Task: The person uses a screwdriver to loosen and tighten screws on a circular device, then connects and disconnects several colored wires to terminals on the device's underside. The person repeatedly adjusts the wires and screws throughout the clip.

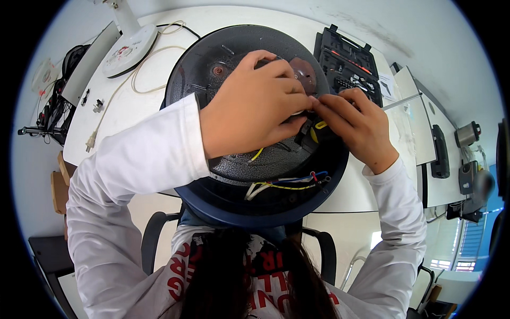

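My left hand (255,103) is curled over the middle of a dark speckled metal dome (196,69), fingers bent around a part mostly hidden beneath them. My right hand (356,122) meets its fingertips from the right, fingers pinched on something too covered to name. Just under them sits a black-and-yellow object (319,130). A reddish plate (304,72) shows behind my fingers. A loose yellow wire (256,155) lies on the dome, which rests in a dark blue round housing (223,207); white, blue and yellow wires (281,186) with connectors lie inside its front.
The white table (164,90) carries a white appliance base (127,50), cords with a plug (91,141), small parts (97,105), an open black tool case (353,80) and a thin metal rod (401,101). Chair armrests (324,247) flank me; a steel pot (467,135) stands far right.
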`<state>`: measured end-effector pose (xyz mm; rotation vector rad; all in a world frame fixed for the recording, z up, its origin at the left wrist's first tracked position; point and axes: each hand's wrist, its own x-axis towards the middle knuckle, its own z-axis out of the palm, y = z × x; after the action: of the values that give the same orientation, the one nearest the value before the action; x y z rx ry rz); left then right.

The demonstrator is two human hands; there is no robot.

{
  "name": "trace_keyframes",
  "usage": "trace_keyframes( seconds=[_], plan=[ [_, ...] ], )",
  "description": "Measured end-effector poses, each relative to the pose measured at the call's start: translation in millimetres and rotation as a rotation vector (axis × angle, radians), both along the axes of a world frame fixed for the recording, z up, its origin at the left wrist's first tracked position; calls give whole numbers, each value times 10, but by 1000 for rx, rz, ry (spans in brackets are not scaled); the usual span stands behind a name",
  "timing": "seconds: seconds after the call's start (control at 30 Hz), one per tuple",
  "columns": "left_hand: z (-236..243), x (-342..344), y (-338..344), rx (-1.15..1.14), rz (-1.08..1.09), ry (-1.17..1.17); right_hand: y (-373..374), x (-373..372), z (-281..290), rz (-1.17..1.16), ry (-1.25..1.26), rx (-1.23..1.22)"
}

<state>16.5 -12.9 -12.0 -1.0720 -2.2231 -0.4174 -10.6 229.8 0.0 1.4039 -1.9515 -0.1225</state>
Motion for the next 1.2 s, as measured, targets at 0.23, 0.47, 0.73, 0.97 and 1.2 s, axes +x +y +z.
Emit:
trace_keyframes(
  seconds=[0.23,0.47,0.73,0.97,1.2],
  plan=[
    [-14,30,-8,-109,-5,63,-8,-3,16,-4,-8,-6],
    [-11,29,-19,-99,-14,72,-16,4,0,-24,-12,-36],
    [-19,13,-23,-75,-30,52,55,117,261,41,-54,-334],
    [-24,-5,-7,-43,-56,34,530,513,763,797,-523,-1101],
    [-10,-5,-34,-79,-50,12,167,420,677,1000,-945,-1546]
  ],
)
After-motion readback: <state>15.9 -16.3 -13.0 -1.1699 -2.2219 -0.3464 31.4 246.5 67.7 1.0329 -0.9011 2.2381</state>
